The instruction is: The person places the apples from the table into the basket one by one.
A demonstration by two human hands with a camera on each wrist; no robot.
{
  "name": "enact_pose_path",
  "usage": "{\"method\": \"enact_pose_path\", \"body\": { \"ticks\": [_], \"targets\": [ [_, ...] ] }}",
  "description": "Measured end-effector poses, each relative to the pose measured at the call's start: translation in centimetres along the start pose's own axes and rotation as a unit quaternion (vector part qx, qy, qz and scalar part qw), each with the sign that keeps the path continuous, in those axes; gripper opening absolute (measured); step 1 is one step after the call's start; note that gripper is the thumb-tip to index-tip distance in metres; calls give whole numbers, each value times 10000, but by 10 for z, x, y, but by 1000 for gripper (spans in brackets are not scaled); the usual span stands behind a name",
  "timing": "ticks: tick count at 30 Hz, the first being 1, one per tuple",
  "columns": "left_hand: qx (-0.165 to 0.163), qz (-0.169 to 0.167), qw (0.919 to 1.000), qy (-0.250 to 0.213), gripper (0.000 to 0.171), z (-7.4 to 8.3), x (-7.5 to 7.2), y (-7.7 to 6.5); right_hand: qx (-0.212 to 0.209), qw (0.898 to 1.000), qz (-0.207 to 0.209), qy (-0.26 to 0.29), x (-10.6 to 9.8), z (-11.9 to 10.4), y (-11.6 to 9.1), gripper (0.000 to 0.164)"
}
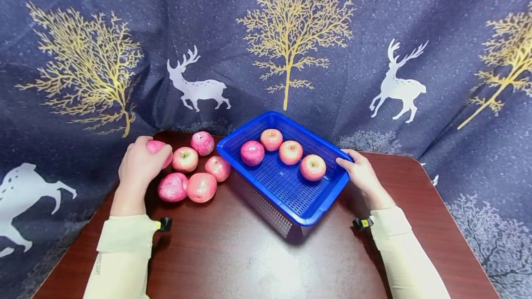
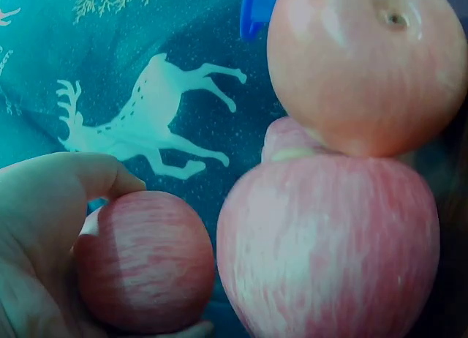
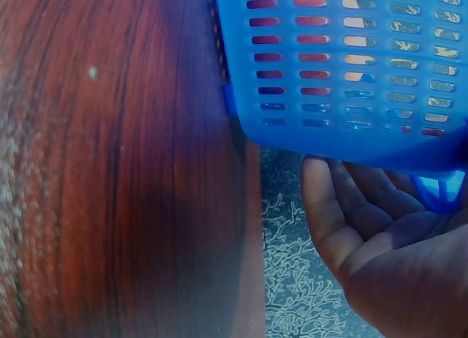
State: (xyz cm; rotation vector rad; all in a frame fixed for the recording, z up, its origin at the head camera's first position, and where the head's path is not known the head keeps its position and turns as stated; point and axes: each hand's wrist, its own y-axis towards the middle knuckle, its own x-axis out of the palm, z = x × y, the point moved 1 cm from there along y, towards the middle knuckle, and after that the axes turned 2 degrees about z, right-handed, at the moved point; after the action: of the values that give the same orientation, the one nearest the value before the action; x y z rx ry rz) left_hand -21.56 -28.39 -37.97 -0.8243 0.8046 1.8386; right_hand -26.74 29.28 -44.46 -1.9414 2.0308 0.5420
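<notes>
1. One apple (image 1: 158, 148) is being gripped by the left hand (image 1: 139, 160) at the left end of the loose group; whether it is being lifted clear of the table (image 1: 191, 253) cannot be told.
2. Five loose apples (image 1: 202, 187) are being kept close together on the table beside it, some touching.
3. The blue basket (image 1: 282, 188) is being held at its right corner by the right hand (image 1: 365, 176), with the rim (image 1: 306, 219) being pinched between thumb and fingers.
4. Four more apples (image 1: 291, 152) are being carried inside the basket, toward its far side.
5. The held apple is being judged firm, moderately weighty and smooth enough to slip or roll; bruising is being risked by any drop.
6. Its sides are being spanned by thumb and fingers, a sound hold around the widest part; hard fingertip pressure is being best avoided.
7. The basket is being judged light and slightly flexible, so a grip on its thick rim is being favoured over the slotted walls.
</notes>
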Motion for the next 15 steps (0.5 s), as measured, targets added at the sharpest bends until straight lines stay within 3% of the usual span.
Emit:
{"method": "enact_pose_path", "body": {
  "ticks": [9,15],
  "targets": [
    [359,296,9988,-154,71,22,5,-7,-3,10000,-39,66,2,2,1,37],
    [820,396,9957,-156,71,51,9,-4,-1,10000,16,-8,0,0,1,40]
  ]
}}
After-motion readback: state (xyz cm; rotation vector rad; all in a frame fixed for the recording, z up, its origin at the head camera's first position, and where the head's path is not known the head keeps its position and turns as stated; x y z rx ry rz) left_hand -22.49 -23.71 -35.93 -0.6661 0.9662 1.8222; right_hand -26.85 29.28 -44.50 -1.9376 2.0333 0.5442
